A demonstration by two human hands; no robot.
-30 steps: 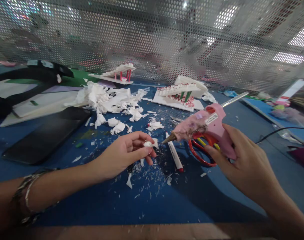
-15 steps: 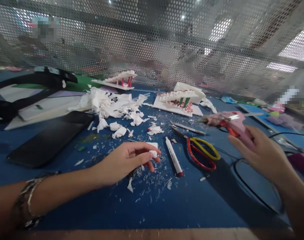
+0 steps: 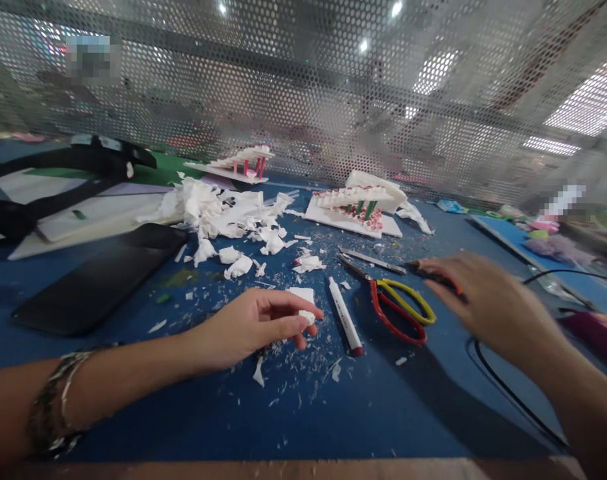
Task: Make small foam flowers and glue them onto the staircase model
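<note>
Between the thumb and fingers of my left hand [image 3: 263, 327] is a small crumpled piece of white tissue [image 3: 306, 318]. A small white card [image 3: 302, 294] lies just behind those fingers. On the right, my right hand [image 3: 488, 307], slightly blurred, is closed over a pink hot glue gun, low by the table. Only the dark nozzle [image 3: 416, 265] and part of the red trigger [image 3: 449, 283] show; the rest is hidden under the hand. A white marker with a dark red end [image 3: 344, 317] and scissors with red and yellow handles [image 3: 400, 310] lie between my hands.
Torn white tissue [image 3: 208, 207] is heaped behind my left hand. Two small staircase models [image 3: 350, 197] [image 3: 238, 163] stand near the perforated metal screen [image 3: 293, 80]. Metal tweezers [image 3: 373, 260] lie behind the scissors. A black phone [image 3: 103, 277] is at left, a black cable [image 3: 513, 393] at right.
My right hand has lowered the glue gun toward the table and turned over it, so its pink body is now covered. My left hand stays almost still with the tissue piece.
</note>
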